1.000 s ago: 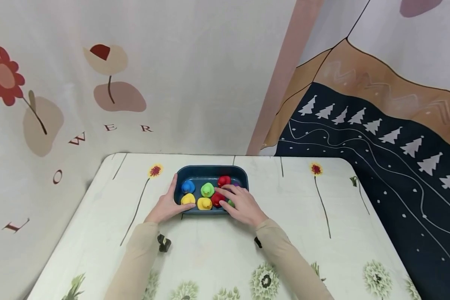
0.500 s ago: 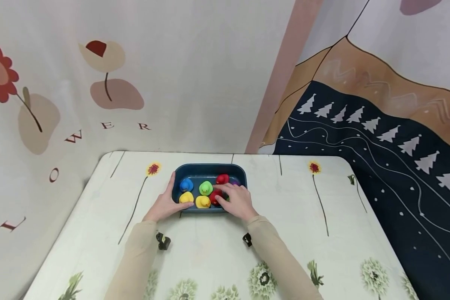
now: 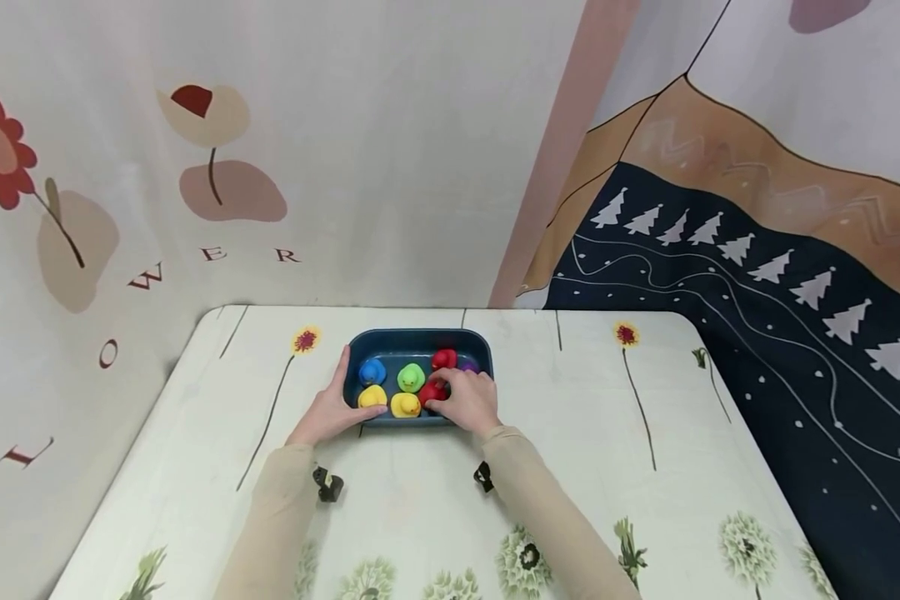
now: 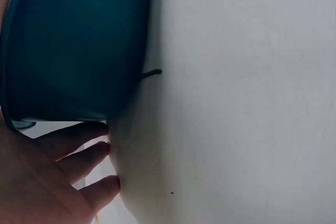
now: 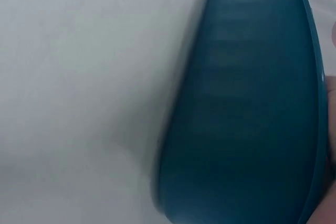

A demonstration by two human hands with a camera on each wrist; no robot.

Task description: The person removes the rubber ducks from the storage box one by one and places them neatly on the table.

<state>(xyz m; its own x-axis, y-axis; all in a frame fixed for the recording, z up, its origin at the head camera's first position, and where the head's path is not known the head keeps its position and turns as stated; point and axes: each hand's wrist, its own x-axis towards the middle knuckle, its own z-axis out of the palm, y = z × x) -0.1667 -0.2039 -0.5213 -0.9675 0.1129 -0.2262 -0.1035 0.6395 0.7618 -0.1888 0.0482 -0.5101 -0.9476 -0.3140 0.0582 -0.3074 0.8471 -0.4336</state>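
A dark blue plastic tub (image 3: pixel 420 333) with rubber ducks inside stands toward the back of the table. My left hand (image 3: pixel 332 414) holds its left end, thumb over the near rim and fingers along the outside; in the left wrist view the fingers (image 4: pixel 86 163) lie against the end wall. Over the tub's right side, my right hand (image 3: pixel 471 403) pinches a red duck (image 3: pixel 431 392) between thumb and fingers. Around it are a light green duck (image 3: pixel 411 377), another red duck (image 3: pixel 444 359) and a purple one (image 3: pixel 468 365), partly covered. The right wrist view shows mostly the tub's outer wall (image 5: pixel 247 103).
Further left in the tub sit a blue duck (image 3: pixel 372 372) and a yellow duck (image 3: pixel 372 397); a second yellow duck (image 3: pixel 406 406) is by the near wall. A flower-print cloth (image 3: pixel 570 417) covers the table. Printed curtains (image 3: pixel 390 150) hang behind.
My right hand has shifted slightly left and closed its thumb and fingers on the near red duck. A green duck seen earlier beneath that hand is now hidden. The left hand keeps its place.
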